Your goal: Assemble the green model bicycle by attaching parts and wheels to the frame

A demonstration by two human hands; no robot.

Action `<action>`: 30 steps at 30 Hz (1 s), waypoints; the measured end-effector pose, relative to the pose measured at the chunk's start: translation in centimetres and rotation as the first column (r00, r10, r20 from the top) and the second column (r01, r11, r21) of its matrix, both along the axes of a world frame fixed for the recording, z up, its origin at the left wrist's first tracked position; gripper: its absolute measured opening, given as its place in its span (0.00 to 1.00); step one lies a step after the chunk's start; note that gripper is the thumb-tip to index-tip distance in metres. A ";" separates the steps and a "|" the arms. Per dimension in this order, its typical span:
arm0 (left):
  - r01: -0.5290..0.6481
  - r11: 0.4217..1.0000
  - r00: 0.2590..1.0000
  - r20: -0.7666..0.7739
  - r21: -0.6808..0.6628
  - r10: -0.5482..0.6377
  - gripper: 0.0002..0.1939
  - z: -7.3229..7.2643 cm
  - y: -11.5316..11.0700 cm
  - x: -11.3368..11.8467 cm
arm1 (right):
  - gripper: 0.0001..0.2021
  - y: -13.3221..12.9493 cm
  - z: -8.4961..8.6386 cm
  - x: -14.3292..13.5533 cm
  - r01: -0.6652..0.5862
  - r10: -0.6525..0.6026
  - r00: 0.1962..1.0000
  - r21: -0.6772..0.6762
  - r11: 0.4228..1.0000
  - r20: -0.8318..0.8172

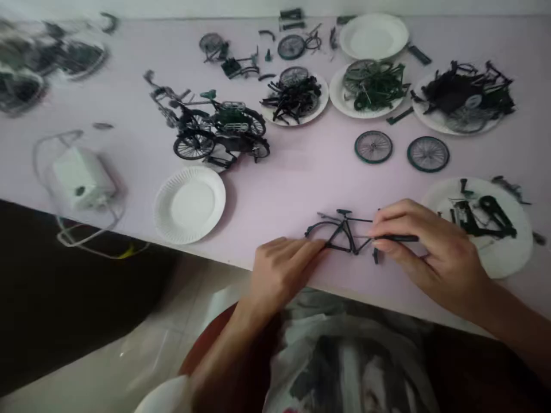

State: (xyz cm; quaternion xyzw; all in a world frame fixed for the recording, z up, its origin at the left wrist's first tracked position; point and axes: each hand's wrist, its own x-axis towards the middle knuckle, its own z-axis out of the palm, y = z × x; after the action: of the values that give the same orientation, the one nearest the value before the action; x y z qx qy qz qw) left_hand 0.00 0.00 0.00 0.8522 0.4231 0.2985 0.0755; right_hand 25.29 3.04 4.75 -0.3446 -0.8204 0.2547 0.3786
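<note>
A small dark bicycle frame [352, 240] with a saddle and a curved rear fender lies at the front of the table. My left hand [286, 265] touches its rear end, thumb and fingers pressed together there. Between the thumb and fingers of my right hand [434, 246] is a slim dark tool [400, 238], its tip at the front part of the frame. Beyond them lie two spoked wheels, one [373, 147] left of the other [427, 154]. Part of the frame's front is hidden behind my right fingers.
A plate [519, 252] of dark parts sits at the right. An empty paper plate [189, 205] and assembled miniature bicycles [221, 123] stand left. Several part-filled plates line the back. A white box [84, 178] with a cable is far left.
</note>
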 end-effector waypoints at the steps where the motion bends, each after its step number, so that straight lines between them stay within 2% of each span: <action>1: -0.002 1.000 1.000 -0.004 -0.005 0.002 0.06 0.1 0.0 0.0 | 0.03 0.0 -0.1 -0.2 -0.002 0.002 1.000 0.002 1.000 -0.009; 7: -0.026 1.000 1.000 -0.016 0.002 0.026 0.04 0.4 0.0 0.2 | 0.12 -0.4 -0.7 -0.6 0.013 -0.014 1.000 0.081 0.997 0.019; 12: -0.034 0.999 0.999 -0.008 0.010 0.034 0.04 0.4 -0.1 0.2 | 0.19 -0.7 -1.0 -0.7 -0.053 0.047 0.998 0.135 0.989 0.047; 16: -0.028 1.000 1.000 0.010 0.010 0.028 0.04 0.3 -0.1 0.1 | 0.26 -0.8 -1.1 -0.8 -0.058 0.047 0.996 0.163 0.985 0.070; 25: -0.030 0.999 0.999 0.013 0.023 0.030 0.04 0.3 -0.1 0.3 | 0.27 -0.7 -1.4 -0.9 -0.108 0.064 0.976 0.204 0.973 0.208; 30: -0.041 0.999 0.999 0.029 0.004 0.041 0.04 0.2 -0.1 0.3 | 0.28 -0.8 -1.0 -1.0 -0.122 0.052 0.963 0.255 0.959 0.265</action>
State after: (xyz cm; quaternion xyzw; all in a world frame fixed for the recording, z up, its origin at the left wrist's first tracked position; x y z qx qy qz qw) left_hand 0.29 -0.10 0.16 0.8390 0.4388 0.3133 0.0733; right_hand 24.32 2.23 3.73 -0.2832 -0.9037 0.1108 0.3013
